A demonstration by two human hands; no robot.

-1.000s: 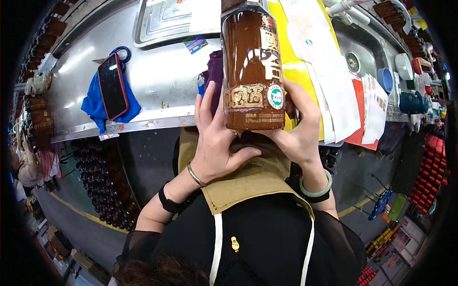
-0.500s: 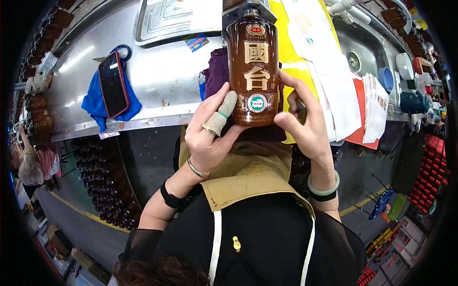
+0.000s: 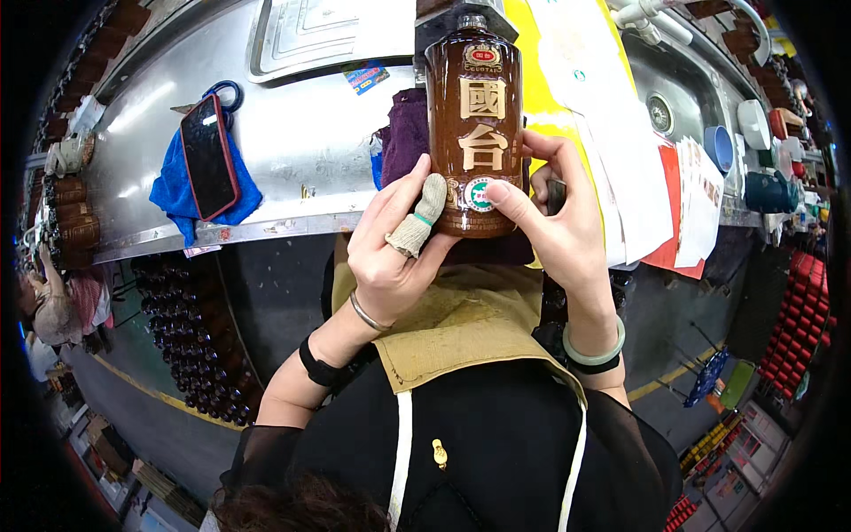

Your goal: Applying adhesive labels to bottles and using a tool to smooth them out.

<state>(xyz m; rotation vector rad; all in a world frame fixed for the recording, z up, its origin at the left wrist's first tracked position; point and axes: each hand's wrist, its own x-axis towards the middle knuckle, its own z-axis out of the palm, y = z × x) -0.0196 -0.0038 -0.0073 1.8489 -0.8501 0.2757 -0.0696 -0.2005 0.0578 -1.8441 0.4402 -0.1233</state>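
A brown glazed bottle [image 3: 474, 124] with gold characters and a small round sticker near its base stands upright at the edge of a steel counter [image 3: 292, 133]. My left hand [image 3: 399, 244] grips its lower left side, the thumb wrapped in a cloth finger cot. On the other side my right hand [image 3: 554, 217] holds the bottle, its thumb pressing the round sticker, with a small dark object tucked in the fingers. A purple cloth [image 3: 405, 133] lies behind the bottle.
A phone in a red case [image 3: 209, 156] lies on a blue cloth [image 3: 177, 195] at the left of the counter. White and red papers [image 3: 647, 168] lie on a yellow sheet at the right, beside a sink [image 3: 683, 89] and cups. Many dark bottles [image 3: 191, 346] stand below.
The bottle has moved away from the camera and down toward the counter edge. It has been turned so the gold characters face me, and my right thumb has come onto the sticker.
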